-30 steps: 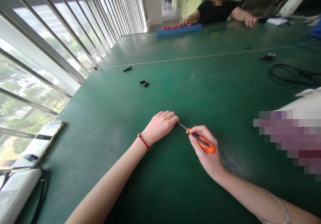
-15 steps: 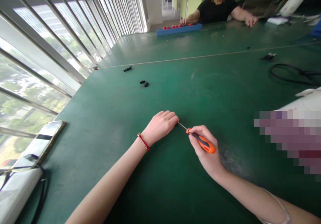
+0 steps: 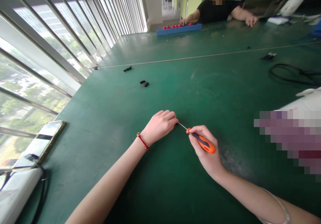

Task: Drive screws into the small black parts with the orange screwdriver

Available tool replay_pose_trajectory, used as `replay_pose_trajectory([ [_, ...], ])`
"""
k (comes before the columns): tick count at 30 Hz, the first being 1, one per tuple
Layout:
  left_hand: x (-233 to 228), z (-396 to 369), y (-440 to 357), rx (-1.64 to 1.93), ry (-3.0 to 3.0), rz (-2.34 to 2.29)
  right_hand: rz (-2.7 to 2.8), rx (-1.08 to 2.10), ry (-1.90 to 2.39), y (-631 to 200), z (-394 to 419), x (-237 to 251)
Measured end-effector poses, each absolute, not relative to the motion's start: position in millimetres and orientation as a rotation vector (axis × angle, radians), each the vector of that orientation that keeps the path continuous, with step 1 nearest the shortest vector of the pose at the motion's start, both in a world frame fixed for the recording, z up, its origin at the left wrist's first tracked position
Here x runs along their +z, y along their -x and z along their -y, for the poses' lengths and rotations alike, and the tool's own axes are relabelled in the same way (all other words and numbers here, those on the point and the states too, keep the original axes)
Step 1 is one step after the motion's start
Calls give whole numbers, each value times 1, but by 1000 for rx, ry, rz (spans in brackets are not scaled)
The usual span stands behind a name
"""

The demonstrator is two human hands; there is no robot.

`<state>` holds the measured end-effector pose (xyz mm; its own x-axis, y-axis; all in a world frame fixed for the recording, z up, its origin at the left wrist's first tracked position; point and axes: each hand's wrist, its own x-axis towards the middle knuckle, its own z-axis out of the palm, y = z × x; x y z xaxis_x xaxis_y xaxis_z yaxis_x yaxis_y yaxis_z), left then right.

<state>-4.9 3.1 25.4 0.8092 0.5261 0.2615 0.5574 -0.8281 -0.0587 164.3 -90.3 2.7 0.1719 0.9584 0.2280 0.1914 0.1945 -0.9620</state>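
Note:
My right hand (image 3: 207, 150) grips an orange and dark grey screwdriver (image 3: 207, 145) by its handle, thumb and fingers near the collar. The thin metal shaft points up and left, and its tip reaches the fingertips of my left hand (image 3: 163, 125). That hand is closed with its back toward me, a red cord bracelet (image 3: 143, 141) round the wrist. Whatever its fingers pinch is hidden behind them. Beyond my hands, two small black parts (image 3: 144, 83) lie close together on the green table (image 3: 170, 170), with another black piece (image 3: 127, 69) farther off.
At left, a phone (image 3: 51, 130) lies near a white power strip (image 3: 21, 190) with black cables. A black cable loop (image 3: 291, 73) and a black plug (image 3: 269, 56) are at right. Across the table a person (image 3: 218, 11) sits by a blue tray (image 3: 179, 30) with red pieces.
My left hand has shifted very slightly at the fingers and wrist. The screwdriver and my right hand hold the same position.

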Motion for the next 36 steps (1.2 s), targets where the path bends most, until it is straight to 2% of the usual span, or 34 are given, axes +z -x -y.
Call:
replay_pose_trajectory([
  [15,23,-1,6,-393,2837,856,1284,829,1241,-165,91,2],
  [24,10,-7,14,-702,2992,1389,1253,763,1251,-166,88,3],
  [30,6,-12,10,-855,2990,1601,1284,619,1237,-176,70,30],
  [36,9,-30,-1,-893,2919,1659,1455,410,1158,-179,15,65],
])
